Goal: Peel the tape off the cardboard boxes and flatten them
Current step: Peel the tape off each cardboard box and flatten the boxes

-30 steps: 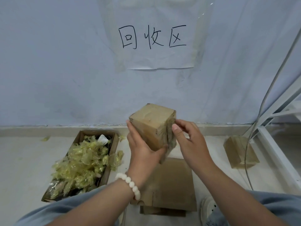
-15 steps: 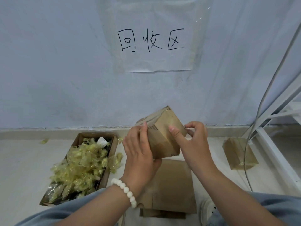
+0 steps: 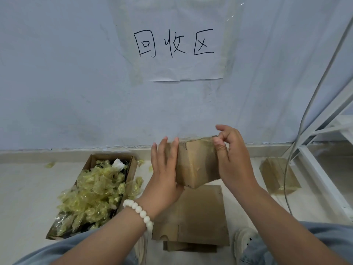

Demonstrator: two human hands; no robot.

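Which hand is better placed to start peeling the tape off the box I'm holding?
Right, probably. The right hand pinches the cardboard box at its upper right corner, where glossy tape seems to run, while the left hand lies flat against its left side, steadying it.

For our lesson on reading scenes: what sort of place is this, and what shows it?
Probably an indoor recycling corner, on a floor by a wall. The paper sign reads 回收区, recycling area; an open carton holds peeled yellowish tape; flattened cardboard is stacked below the held cardboard box.
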